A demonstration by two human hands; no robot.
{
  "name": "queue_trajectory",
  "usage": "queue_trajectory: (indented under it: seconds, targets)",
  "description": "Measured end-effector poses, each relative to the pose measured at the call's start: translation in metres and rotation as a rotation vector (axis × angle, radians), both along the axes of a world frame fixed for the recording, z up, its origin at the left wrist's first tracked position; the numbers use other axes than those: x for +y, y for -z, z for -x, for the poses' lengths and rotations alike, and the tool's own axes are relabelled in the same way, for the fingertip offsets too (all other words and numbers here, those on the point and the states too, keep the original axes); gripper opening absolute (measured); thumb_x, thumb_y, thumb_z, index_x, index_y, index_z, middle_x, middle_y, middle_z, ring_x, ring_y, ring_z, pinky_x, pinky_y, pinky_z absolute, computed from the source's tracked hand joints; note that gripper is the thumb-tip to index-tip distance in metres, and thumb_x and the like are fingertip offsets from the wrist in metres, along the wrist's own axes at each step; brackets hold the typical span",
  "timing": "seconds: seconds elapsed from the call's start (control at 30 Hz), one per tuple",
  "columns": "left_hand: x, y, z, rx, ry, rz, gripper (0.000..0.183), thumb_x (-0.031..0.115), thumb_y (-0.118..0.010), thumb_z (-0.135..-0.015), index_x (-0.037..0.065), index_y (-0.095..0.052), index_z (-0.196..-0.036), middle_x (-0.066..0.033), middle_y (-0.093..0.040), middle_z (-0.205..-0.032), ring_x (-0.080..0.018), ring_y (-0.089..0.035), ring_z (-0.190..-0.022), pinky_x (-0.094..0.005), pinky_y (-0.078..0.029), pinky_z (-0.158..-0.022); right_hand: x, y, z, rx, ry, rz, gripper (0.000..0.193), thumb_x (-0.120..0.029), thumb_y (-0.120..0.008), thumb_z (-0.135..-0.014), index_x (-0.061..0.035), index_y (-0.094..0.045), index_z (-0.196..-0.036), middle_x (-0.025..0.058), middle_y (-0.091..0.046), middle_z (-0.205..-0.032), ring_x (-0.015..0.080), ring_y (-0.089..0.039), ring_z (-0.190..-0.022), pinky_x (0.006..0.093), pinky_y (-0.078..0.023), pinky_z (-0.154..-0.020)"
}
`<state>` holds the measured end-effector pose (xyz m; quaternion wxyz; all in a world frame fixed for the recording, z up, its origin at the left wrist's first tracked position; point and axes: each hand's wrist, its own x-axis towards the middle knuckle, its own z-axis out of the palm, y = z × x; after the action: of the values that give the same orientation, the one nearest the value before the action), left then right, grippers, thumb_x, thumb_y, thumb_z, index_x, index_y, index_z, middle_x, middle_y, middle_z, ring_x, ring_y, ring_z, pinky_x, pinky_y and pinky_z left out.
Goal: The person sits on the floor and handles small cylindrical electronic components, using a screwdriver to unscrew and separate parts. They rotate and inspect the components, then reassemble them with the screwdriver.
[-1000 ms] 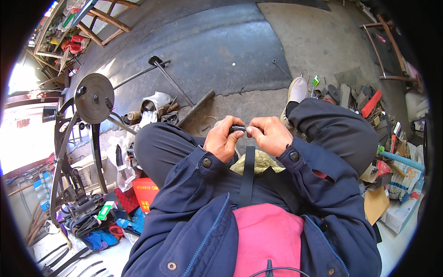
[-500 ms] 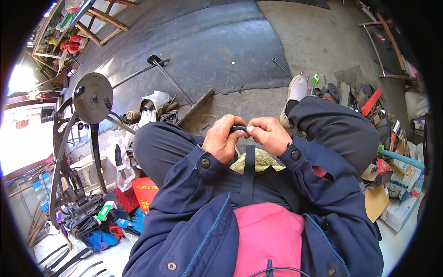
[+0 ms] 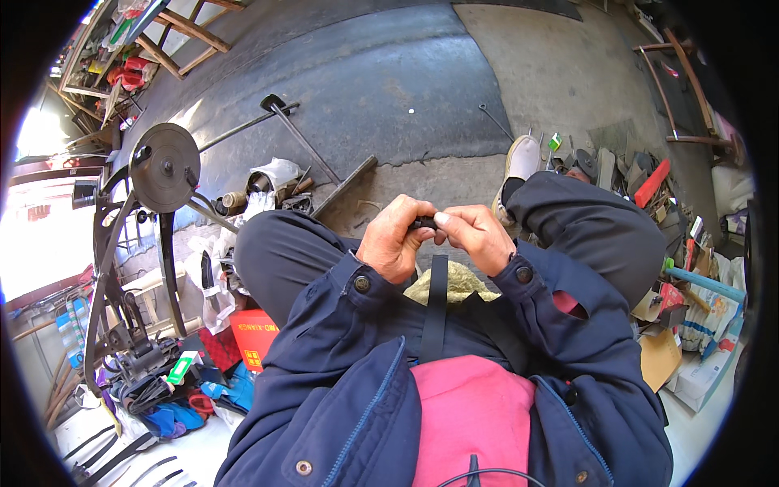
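A small black cylindrical piece [image 3: 421, 222] is held between my two hands above my lap. My left hand [image 3: 396, 241] is closed around its left end, thumb and forefinger pressed on it. With thumb and fingers pinched together, my right hand [image 3: 475, 236] grips the right end, so much of the piece is covered by fingers. What kind of part it is I cannot make out. Below my hands, a yellowish cloth-like bundle [image 3: 461, 282] lies between my legs, with a dark strap [image 3: 438, 296] in front of it.
At left stands a black hand-cranked machine with a round wheel [image 3: 165, 168]. A metal stand [image 3: 304, 144] is on the floor ahead. A red box [image 3: 253, 334] sits beside my left leg. Tools and a red-handled item [image 3: 652, 183] lie heaped at right, near a blue tube [image 3: 707, 282].
My right thumb and fingers have shifted slightly up and left over the black piece, covering more of it. My left hand has barely moved.
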<state>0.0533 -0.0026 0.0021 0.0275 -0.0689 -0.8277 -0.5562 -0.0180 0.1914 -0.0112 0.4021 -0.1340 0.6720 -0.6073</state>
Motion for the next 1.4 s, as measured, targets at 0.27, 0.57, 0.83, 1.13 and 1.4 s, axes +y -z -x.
queue_trajectory:
  seconds: [0.27,0.57,0.83,1.13,1.4]
  targets:
    - [-0.003,0.002,0.002,0.044,-0.014,0.041,0.025,-0.007,-0.066,-0.089,0.003,-0.064,-0.112,-0.0115,-0.063,-0.095,-0.0247,-0.065,-0.087,-0.0317,-0.051,-0.078,-0.006,0.007,-0.006,0.050,0.068,0.016,0.033,-0.029,-0.071,-0.098,-0.0008,-0.071,-0.081,-0.0023,-0.061,-0.070,0.0053,-0.050,-0.069,0.0258,-0.041,-0.062]
    - [-0.003,0.002,0.000,-0.010,-0.034,0.039,0.027,-0.007,-0.066,-0.088,0.003,-0.065,-0.113,-0.0109,-0.063,-0.093,-0.0224,-0.064,-0.085,-0.0309,-0.051,-0.077,-0.006,0.011,-0.006,0.029,0.071,-0.039,0.040,-0.035,-0.074,-0.096,-0.0024,-0.068,-0.073,-0.0044,-0.054,-0.063,0.0043,-0.045,-0.064,0.0256,-0.037,-0.056]
    - [-0.004,0.003,-0.002,0.000,-0.034,0.068,0.027,-0.008,-0.066,-0.089,0.003,-0.064,-0.113,-0.0108,-0.063,-0.092,-0.0216,-0.064,-0.083,-0.0309,-0.051,-0.076,-0.005,0.012,-0.006,0.030,0.049,-0.094,0.047,-0.039,-0.073,-0.096,-0.0017,-0.065,-0.069,-0.0035,-0.052,-0.060,0.0045,-0.044,-0.061,0.0265,-0.037,-0.054]
    - [-0.006,0.011,-0.004,0.043,0.075,0.195,0.028,-0.005,-0.068,-0.085,0.002,-0.064,-0.113,-0.0142,-0.064,-0.096,-0.0318,-0.064,-0.087,-0.0352,-0.052,-0.077,-0.004,0.008,-0.009,0.440,-0.169,-0.294,0.040,-0.036,-0.057,-0.102,-0.0017,-0.069,-0.085,0.0140,-0.068,-0.074,0.0299,-0.067,-0.071,0.0398,-0.049,-0.065]
    - [0.000,0.013,0.000,0.042,0.051,0.251,0.027,-0.004,-0.068,-0.086,0.001,-0.063,-0.112,-0.0165,-0.065,-0.097,-0.0340,-0.066,-0.088,-0.0374,-0.052,-0.077,-0.008,0.002,-0.009,0.384,-0.042,-0.304,0.038,-0.034,-0.057,-0.100,-0.0015,-0.074,-0.090,0.0219,-0.067,-0.074,0.0372,-0.068,-0.072,0.0443,-0.050,-0.066]
